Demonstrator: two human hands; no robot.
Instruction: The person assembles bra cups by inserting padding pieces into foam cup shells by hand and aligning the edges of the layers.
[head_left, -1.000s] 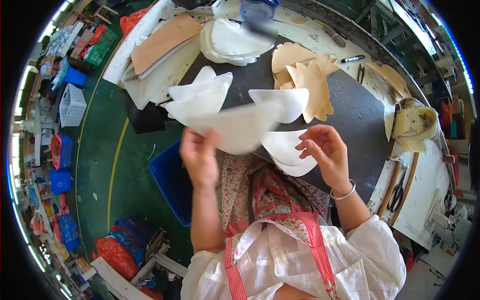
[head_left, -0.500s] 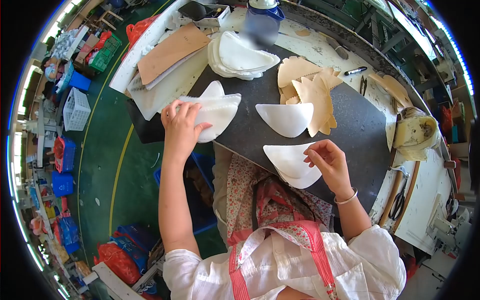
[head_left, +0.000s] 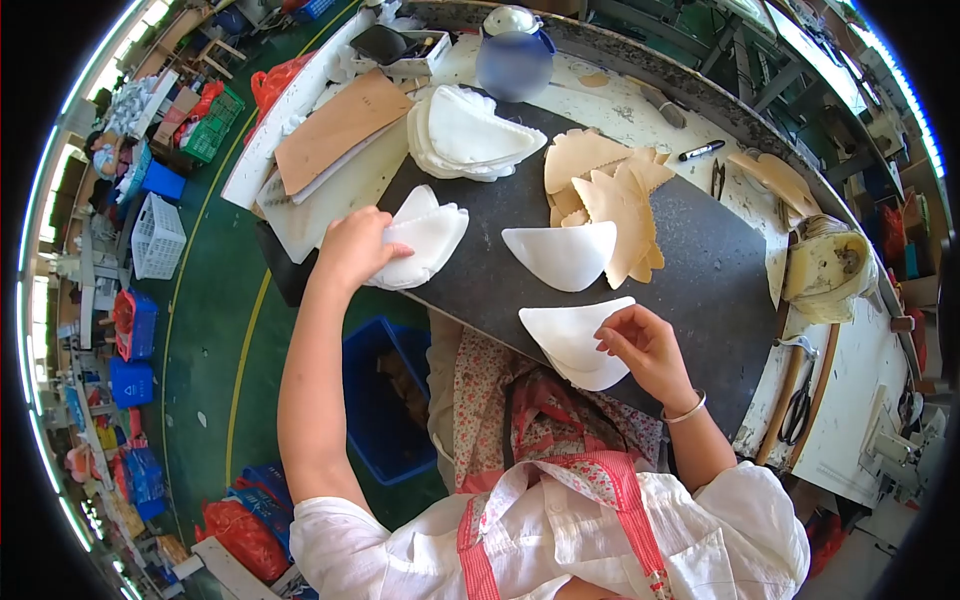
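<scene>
My left hand (head_left: 355,245) is closed at the left edge of a small stack of white curved fabric-like pads (head_left: 430,240), its thumb on top and the other fingers mostly hidden. Over the right side of more overlapping white pads (head_left: 565,335) at the table's near edge, my right hand (head_left: 645,350) has its fingers curled toward the thumb. I cannot make out whether anything is between those fingertips. A single white pad (head_left: 562,256) lies just beyond, partly over tan scalloped pieces (head_left: 625,215). A taller pile of white pads (head_left: 470,135) sits further back.
A dark mat (head_left: 700,265) covers the table's middle. Brown board (head_left: 340,130) lies at the back left. A jug (head_left: 513,65), a marker (head_left: 701,150) and a brush (head_left: 660,105) stand or lie behind. Scissors (head_left: 797,412) are at right; a blue bin (head_left: 385,440) is below.
My left hand has come to the left edge of the small stack, and the loose pad on top now lies squarer with it. My right hand keeps nearly the same pose.
</scene>
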